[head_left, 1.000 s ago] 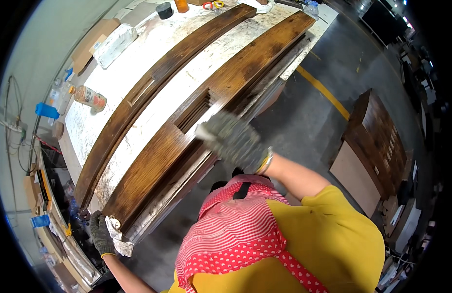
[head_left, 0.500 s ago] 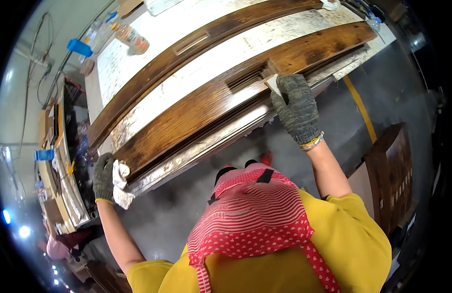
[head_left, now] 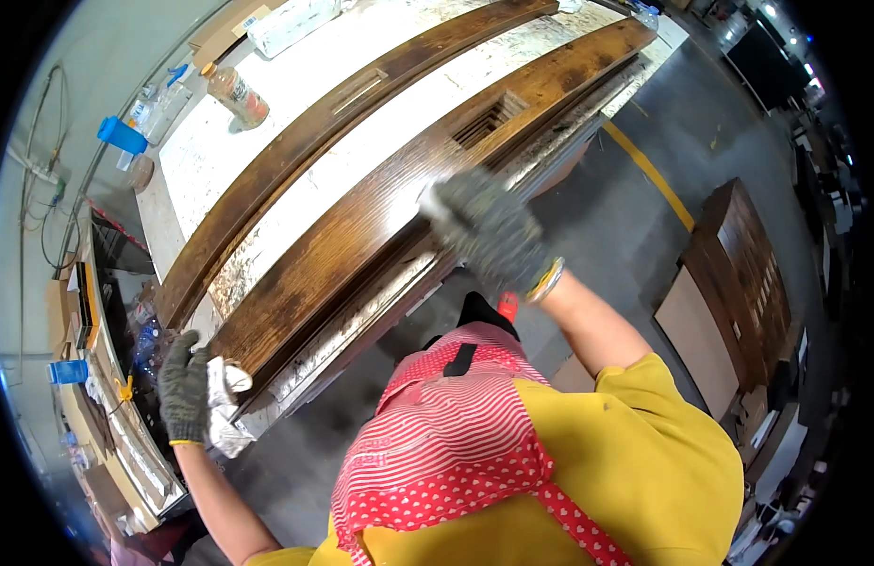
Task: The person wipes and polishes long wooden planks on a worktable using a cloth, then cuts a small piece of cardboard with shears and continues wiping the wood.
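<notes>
A long brown wooden plank (head_left: 314, 259) with a slatted rectangular cut-out runs diagonally across the white, stained worktable (head_left: 196, 156). My right hand (head_left: 489, 231), in a dark grey knit glove and smeared by motion, is on the plank's near edge, short of the cut-out. It is closed on a small pale pad (head_left: 431, 200), which is partly hidden by the fingers. At the plank's left end is my gloved left hand (head_left: 184, 391), its fingers bent around a crumpled white cloth (head_left: 227, 406) that hangs beside the plank end.
A second brown plank (head_left: 267, 156) lies farther back, with a narrow slot. Behind it stand an orange-capped bottle (head_left: 237, 97), a blue-topped container (head_left: 123, 135) and a white package (head_left: 291, 24). Dark wooden panels (head_left: 734, 274) lean at the right, past a yellow floor line (head_left: 649, 174).
My right hand has slid with the pale pad leftward along the plank, from beside the cut-out. My left hand stays at the plank's left end with the cloth. The view has turned somewhat.
</notes>
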A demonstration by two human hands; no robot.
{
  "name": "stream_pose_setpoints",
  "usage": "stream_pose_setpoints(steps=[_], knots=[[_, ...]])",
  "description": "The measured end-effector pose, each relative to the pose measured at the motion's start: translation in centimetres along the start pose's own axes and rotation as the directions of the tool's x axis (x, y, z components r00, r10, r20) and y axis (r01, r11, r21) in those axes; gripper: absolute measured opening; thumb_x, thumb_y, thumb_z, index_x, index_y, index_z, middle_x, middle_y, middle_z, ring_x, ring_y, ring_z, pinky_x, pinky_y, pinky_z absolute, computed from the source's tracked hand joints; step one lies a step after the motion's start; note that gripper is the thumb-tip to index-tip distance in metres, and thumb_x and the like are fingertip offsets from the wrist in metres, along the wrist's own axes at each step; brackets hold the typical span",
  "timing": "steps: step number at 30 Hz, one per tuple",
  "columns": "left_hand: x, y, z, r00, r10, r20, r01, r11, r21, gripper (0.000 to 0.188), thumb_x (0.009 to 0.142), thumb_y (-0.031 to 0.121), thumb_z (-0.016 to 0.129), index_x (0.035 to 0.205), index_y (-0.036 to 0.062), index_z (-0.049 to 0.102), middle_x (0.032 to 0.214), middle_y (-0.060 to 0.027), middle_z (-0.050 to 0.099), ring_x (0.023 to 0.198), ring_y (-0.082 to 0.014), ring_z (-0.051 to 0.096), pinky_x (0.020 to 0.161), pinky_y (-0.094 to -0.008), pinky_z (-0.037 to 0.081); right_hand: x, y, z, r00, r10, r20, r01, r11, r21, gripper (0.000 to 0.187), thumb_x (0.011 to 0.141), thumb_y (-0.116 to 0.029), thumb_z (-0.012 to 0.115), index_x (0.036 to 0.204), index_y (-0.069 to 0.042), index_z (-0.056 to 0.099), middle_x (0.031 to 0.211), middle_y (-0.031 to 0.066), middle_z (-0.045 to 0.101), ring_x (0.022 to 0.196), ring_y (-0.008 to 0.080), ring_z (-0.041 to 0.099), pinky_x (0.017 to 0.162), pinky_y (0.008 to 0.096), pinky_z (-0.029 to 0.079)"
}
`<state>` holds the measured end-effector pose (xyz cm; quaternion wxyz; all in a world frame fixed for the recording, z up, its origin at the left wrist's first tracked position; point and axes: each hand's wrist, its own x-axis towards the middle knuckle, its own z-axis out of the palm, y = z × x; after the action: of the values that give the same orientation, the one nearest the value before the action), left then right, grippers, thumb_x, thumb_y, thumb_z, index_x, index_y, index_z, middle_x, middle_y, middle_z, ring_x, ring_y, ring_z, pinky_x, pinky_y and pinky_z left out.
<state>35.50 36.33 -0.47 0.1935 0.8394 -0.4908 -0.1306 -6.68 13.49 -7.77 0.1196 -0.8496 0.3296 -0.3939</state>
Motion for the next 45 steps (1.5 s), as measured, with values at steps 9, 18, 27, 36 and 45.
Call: stream_pose_setpoints(steps=[9, 18, 27, 36, 45], knots=[[-0.4, -4.6, -0.6, 0.985, 0.089, 0.149, -0.101, 0.992, 0.071, 0.034, 0.087, 0.011, 0.063, 0.120, 0.0036, 0.062, 0.111, -0.0163, 0.067, 0.105, -0.0264, 0.064, 0.092, -0.0337, 0.048, 1.0, -4.0, 2.1, 0.989, -0.031, -0.145, 0.006, 0.985, -0.173, 0.020, 0.081, -0.016, 0.065, 0.097, -0.004, 0.062, 0.088, 0.0141, 0.062, 0.084, 0.0307, 0.060, 0.075, 0.0416, 0.049], [-1.0, -4.1, -1.1, 0.988, 0.060, 0.143, -0.081, 0.986, 0.144, 0.032, 0.089, 0.012, 0.060, 0.119, 0.0016, 0.062, 0.114, -0.0175, 0.066, 0.108, -0.0291, 0.062, 0.095, -0.0349, 0.045, 1.0, -5.7, 2.9, 0.992, -0.104, -0.073, 0.100, 0.993, -0.056, 0.019, 0.084, -0.011, 0.068, 0.101, -0.004, 0.065, 0.091, 0.0130, 0.064, 0.087, 0.0291, 0.061, 0.080, 0.0396, 0.050], [-0.7, -3.3, -0.5, 0.991, 0.068, 0.113, -0.081, 0.990, 0.115, 0.033, 0.089, 0.017, 0.059, 0.119, 0.0048, 0.062, 0.116, -0.0169, 0.065, 0.110, -0.0311, 0.060, 0.097, -0.0366, 0.044, -0.5, -9.9, 5.4, 0.996, -0.073, 0.049, 0.072, 0.997, 0.006, 0.033, 0.080, -0.015, 0.066, 0.110, -0.002, 0.060, 0.102, 0.0179, 0.062, 0.100, 0.0359, 0.057, 0.090, 0.0465, 0.047], [-3.1, -8.3, -6.7, 0.987, 0.148, 0.062, -0.160, 0.920, 0.357, 0.035, 0.087, 0.020, 0.061, 0.120, 0.0104, 0.062, 0.109, -0.0150, 0.067, 0.101, -0.0344, 0.063, 0.089, -0.0410, 0.049, 0.1, -12.2, 7.2, 0.987, -0.053, -0.155, 0.043, 0.997, -0.065, 0.024, 0.078, -0.015, 0.073, 0.097, -0.002, 0.065, 0.093, 0.0148, 0.064, 0.087, 0.0311, 0.062, 0.079, 0.0426, 0.051], [-2.9, -13.0, -6.5, 0.866, 0.422, 0.270, -0.493, 0.811, 0.315, 0.052, 0.082, 0.016, 0.064, 0.133, 0.0121, 0.052, 0.104, -0.0179, 0.063, 0.097, -0.0358, 0.060, 0.085, -0.0442, 0.047, -1.7, -22.4, 12.8, 0.996, 0.076, -0.035, -0.080, 0.986, -0.145, 0.036, 0.075, -0.016, 0.071, 0.107, -0.003, 0.061, 0.101, 0.0194, 0.060, 0.093, 0.0371, 0.060, 0.082, 0.0442, 0.050]])
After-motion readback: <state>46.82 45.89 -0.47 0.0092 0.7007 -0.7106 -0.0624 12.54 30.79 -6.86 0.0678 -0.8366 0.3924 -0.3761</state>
